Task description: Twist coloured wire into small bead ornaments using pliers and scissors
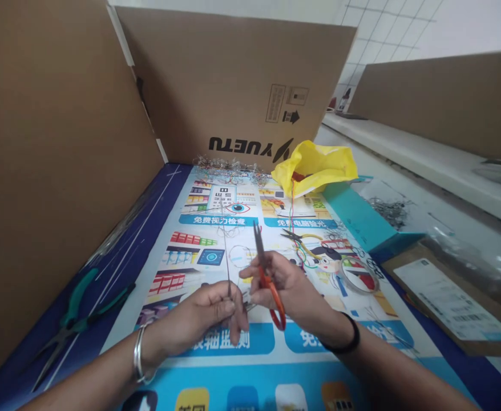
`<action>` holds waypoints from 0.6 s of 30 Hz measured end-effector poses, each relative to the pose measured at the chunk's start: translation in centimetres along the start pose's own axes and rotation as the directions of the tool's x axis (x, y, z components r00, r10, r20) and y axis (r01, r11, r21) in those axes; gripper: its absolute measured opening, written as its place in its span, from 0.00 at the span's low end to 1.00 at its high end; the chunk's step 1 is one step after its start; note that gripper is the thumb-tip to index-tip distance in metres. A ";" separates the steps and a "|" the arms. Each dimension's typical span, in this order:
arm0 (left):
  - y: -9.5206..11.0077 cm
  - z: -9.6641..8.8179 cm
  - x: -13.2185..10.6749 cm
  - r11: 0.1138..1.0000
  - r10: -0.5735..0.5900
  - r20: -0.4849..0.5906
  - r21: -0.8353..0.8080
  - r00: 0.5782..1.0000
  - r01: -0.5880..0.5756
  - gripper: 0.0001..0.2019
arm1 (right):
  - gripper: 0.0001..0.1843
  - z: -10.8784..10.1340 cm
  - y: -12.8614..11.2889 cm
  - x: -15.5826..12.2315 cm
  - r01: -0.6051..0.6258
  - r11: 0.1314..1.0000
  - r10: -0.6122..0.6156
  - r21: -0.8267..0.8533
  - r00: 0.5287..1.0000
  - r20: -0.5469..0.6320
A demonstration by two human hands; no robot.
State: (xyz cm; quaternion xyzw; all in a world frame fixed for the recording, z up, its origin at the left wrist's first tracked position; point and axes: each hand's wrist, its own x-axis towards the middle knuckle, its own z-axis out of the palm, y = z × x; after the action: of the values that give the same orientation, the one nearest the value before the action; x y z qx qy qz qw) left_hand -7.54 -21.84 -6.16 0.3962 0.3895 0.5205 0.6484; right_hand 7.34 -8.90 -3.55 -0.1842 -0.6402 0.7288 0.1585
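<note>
My left hand [216,308] pinches a thin dark strand [226,251], perhaps wire, that stands up from between thumb and forefinger. Close beside it on the right, my right hand [282,285] is closed on a pair of scissors [271,291] with orange handles. Their dark blades point up and look nearly together. The blades are apart from the strand. Under both hands lies a printed sheet [254,274] with coloured pictures and lettering. A fine loop of wire [239,257] rests on it just beyond my hands.
Green-handled pliers [73,325] lie at the left, yellow-handled pliers [302,236] beyond my right hand. A yellow bag [319,168] with red thread and a teal box [372,220] of small metal pieces stand at the right. Cardboard panels [233,74] rise behind and at the left.
</note>
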 end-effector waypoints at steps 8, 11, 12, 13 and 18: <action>0.4 0.2 -0.6 0.995 -0.100 0.171 -0.007 0.980 0.102 0.12 | 0.24 2.4 -0.1 1.2 -0.018 0.981 -0.015 0.195 0.986 0.166; 0.8 0.2 -0.3 0.995 -0.070 0.177 0.078 0.982 0.057 0.13 | 0.22 2.4 0.3 1.3 0.007 0.994 -0.017 0.112 0.996 0.091; 0.8 0.2 -0.1 0.991 -0.055 0.145 0.125 0.988 0.037 0.12 | 0.21 2.3 0.5 1.4 0.026 0.997 -0.031 0.077 0.998 0.061; 0.9 0.1 0.0 0.984 -0.036 0.085 0.178 0.996 0.020 0.12 | 0.21 2.3 0.7 1.6 0.048 0.998 -0.050 0.048 0.998 0.037; 0.8 -0.8 0.4 0.942 -0.013 -0.229 0.324 0.973 0.089 0.10 | 0.20 2.2 1.3 2.4 0.146 0.982 -0.152 -0.119 0.987 -0.047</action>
State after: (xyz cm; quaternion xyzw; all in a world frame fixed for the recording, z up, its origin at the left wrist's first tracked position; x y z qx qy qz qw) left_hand -8.53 -21.19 -5.81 0.4286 0.5523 0.4713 0.5377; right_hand 4.20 -9.86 -4.79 -0.1648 -0.6884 0.6713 0.2198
